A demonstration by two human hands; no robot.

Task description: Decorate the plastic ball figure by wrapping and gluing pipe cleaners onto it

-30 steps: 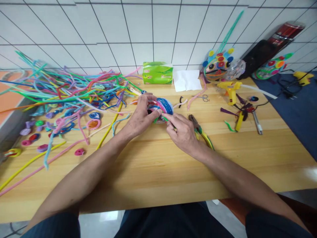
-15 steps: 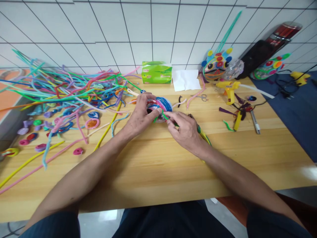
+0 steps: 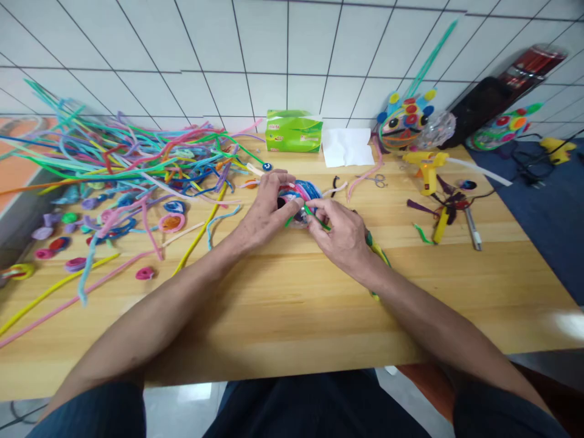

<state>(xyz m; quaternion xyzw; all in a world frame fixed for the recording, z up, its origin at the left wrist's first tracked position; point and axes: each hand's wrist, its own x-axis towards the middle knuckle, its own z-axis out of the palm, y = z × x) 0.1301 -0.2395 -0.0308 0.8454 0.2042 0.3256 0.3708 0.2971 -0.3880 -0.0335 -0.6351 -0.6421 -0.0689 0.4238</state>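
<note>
A rounded piece wrapped in blue, pink and white pipe cleaners [image 3: 310, 190] lies on the table between my hands. My left hand [image 3: 272, 204] is closed over its left side, fingers on top and thumb pressed at the front. A short green pipe cleaner [image 3: 319, 219] runs across the front of the piece. My right hand [image 3: 338, 230] pinches that green strip between thumb and fingers at the right side. A dark round spot on the piece shows beside my left fingers. Its underside is hidden.
Many coloured pipe cleaners [image 3: 150, 152] and small coils are heaped at the left. Behind stand a green tissue pack [image 3: 294, 132] and white paper [image 3: 347, 147]. Scissors [image 3: 379, 180], a yellow glue gun [image 3: 427, 170], a pen [image 3: 473, 230] and decorated figures [image 3: 402, 126] are at the right.
The whole view has shifted slightly, so things sit a little further right. More of the green strip now shows by my right fingers. Both hands remain at the wrapped piece.
</note>
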